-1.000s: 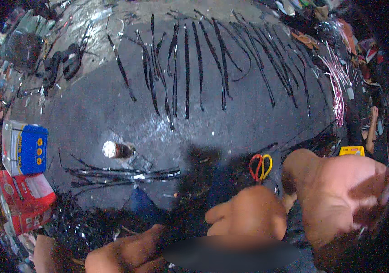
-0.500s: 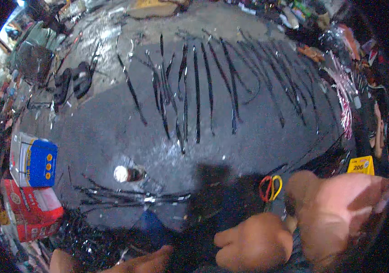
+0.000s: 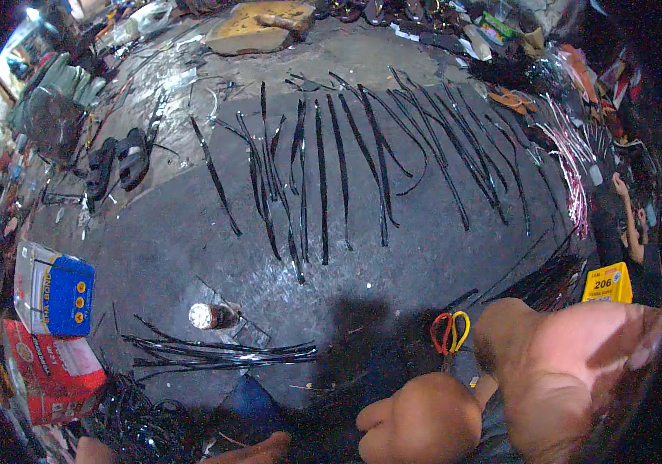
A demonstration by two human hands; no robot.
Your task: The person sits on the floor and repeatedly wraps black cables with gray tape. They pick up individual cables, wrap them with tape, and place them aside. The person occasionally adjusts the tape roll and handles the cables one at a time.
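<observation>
At the lower edge, my right hand (image 3: 422,421) is closed, its fingers curled and their tips toward the left; whatever they hold, if anything, is hidden. Just above it stands a pair of scissors (image 3: 460,331) with one red and one yellow handle loop. Only a sliver of my left hand (image 3: 257,450) shows at the bottom, its fingers mostly cut off by the frame. Between the hands and the floor mat lies a bundle of glossy black strips (image 3: 222,353). Beyond it, many single black strips (image 3: 323,185) are spread out roughly side by side. A small jar (image 3: 215,315) with a pale top sits between them.
A blue-and-white box (image 3: 68,294) and a red box (image 3: 52,371) stand at left, by tangled black strips (image 3: 141,421). Black sandals (image 3: 131,158) lie farther back. At right are a bare leg (image 3: 578,363), a yellow box (image 3: 608,284) and pink-and-white strips (image 3: 571,162).
The whole view has shifted, so the floor things sit lower and slightly farther left in the picture, which is also sharper. Nothing on the floor has visibly moved.
</observation>
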